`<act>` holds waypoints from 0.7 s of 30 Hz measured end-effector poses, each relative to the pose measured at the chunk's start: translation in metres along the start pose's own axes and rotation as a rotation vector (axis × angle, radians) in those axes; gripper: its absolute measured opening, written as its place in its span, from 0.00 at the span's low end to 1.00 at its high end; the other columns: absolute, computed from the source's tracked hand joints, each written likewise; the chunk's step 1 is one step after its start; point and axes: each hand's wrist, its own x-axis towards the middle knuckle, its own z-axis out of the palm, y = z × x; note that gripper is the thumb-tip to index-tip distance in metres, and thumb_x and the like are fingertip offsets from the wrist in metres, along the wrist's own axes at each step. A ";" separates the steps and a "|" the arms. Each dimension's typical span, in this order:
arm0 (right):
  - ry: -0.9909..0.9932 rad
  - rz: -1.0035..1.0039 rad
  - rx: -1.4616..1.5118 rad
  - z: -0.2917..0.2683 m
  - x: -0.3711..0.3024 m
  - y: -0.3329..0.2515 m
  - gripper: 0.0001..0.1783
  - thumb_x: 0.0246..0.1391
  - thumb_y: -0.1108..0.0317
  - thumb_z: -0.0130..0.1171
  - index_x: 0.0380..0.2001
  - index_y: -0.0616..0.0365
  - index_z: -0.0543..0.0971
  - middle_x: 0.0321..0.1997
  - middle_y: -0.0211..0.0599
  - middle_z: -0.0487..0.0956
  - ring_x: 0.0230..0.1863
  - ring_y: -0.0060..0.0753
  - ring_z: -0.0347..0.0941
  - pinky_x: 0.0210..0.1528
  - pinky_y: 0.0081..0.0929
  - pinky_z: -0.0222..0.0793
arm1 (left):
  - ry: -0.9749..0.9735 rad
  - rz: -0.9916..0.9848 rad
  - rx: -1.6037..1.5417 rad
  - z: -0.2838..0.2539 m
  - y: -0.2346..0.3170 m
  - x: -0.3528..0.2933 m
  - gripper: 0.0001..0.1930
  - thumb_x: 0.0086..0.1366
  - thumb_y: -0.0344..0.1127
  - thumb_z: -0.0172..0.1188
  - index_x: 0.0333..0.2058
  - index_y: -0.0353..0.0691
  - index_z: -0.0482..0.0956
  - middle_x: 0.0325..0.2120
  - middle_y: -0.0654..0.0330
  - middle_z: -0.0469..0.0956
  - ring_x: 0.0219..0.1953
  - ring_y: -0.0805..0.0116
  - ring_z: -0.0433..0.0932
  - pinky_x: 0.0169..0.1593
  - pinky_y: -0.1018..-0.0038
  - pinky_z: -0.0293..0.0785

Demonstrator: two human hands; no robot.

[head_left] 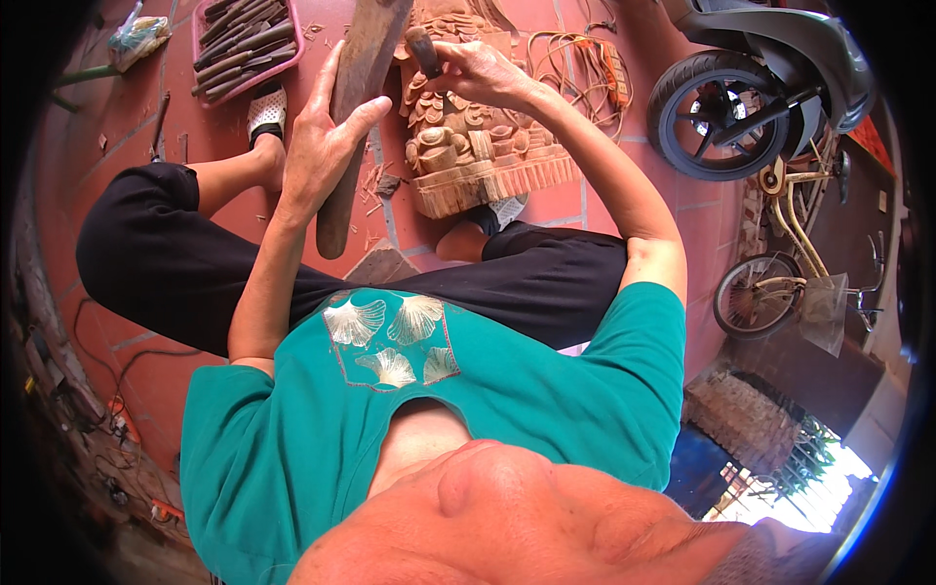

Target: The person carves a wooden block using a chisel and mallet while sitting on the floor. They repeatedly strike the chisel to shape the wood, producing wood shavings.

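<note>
My left hand [325,136] is wrapped round a long, smooth wooden mallet [341,205], club-shaped, with its thumb lying across the front. The mallet's far end runs out of the top of the view. In my right hand [478,73] the fingers pinch a carving chisel [423,51]; its short brown handle shows, while the blade cannot be made out. Beneath the right hand lies a thick carved wood panel [487,166] with raised scrolls and rounded shapes, its rough near edge toward me.
A pink basket [294,54] full of chisels stands at the far left. Wood chips [373,180] litter the tiled floor near the panel. A coiled cable with an orange power strip [614,78], a motorbike wheel [721,115] and a small bicycle [765,292] are on the right.
</note>
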 end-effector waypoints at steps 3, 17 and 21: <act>-0.036 0.037 -0.013 -0.007 -0.004 -0.018 0.17 0.57 0.63 0.69 0.45 0.55 0.77 0.29 0.41 0.82 0.32 0.40 0.82 0.36 0.38 0.75 | -0.008 0.019 0.020 0.002 -0.002 -0.002 0.43 0.67 0.44 0.67 0.73 0.35 0.55 0.60 0.49 0.75 0.57 0.62 0.77 0.60 0.69 0.74; -0.062 0.035 -0.013 -0.006 -0.020 -0.001 0.18 0.55 0.63 0.70 0.45 0.55 0.76 0.32 0.44 0.83 0.36 0.47 0.83 0.38 0.43 0.76 | -0.036 0.007 0.047 0.006 0.000 -0.008 0.44 0.66 0.46 0.68 0.73 0.37 0.56 0.55 0.47 0.79 0.54 0.63 0.80 0.58 0.69 0.75; -0.084 0.006 0.007 -0.014 -0.020 -0.004 0.18 0.56 0.63 0.70 0.46 0.54 0.76 0.33 0.44 0.84 0.36 0.46 0.83 0.39 0.41 0.76 | -0.030 0.041 0.072 0.006 0.002 -0.009 0.44 0.66 0.46 0.68 0.73 0.37 0.56 0.55 0.46 0.79 0.55 0.60 0.80 0.59 0.68 0.75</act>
